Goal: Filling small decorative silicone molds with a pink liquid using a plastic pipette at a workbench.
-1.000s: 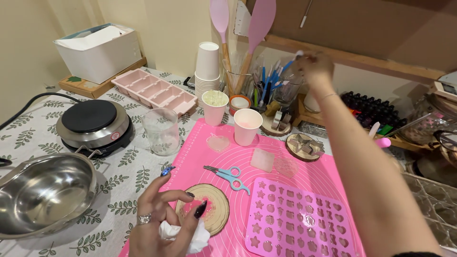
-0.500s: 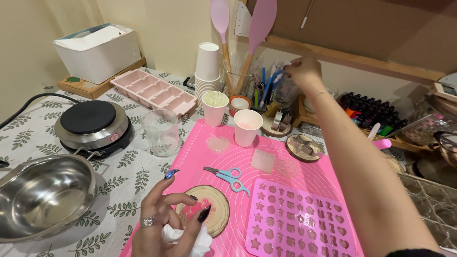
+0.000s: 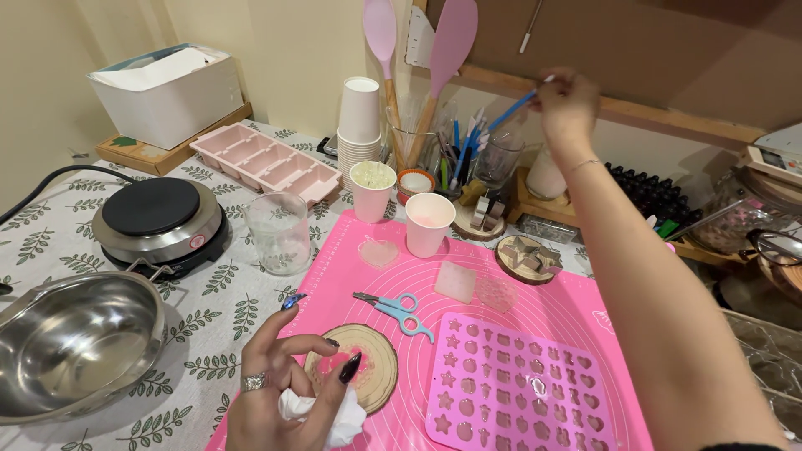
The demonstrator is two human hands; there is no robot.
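Note:
My right hand (image 3: 566, 104) is raised at the back of the table and grips a thin blue tool (image 3: 505, 111), lifted out above a glass jar of pens and brushes (image 3: 455, 150). Near the front edge, my left hand (image 3: 288, 388) clutches a crumpled white tissue (image 3: 330, 415). It rests beside a round wooden slice (image 3: 378, 369) with pink residue on it. The slice lies on a pink silicone mat (image 3: 535, 309). Blue-handled scissors (image 3: 393, 307) lie just beyond it.
A pink mould with star and heart cavities (image 3: 518, 388) lies on the mat. Paper cups (image 3: 428, 223), a stack of cups (image 3: 359, 121) and a clear measuring cup (image 3: 280, 232) stand behind. A hot plate (image 3: 159, 219), a steel bowl (image 3: 71, 347) and a pink tray mould (image 3: 267, 160) sit left.
My right hand has risen from the jar with the thin blue tool in its fingers. My left hand with the tissue has barely shifted.

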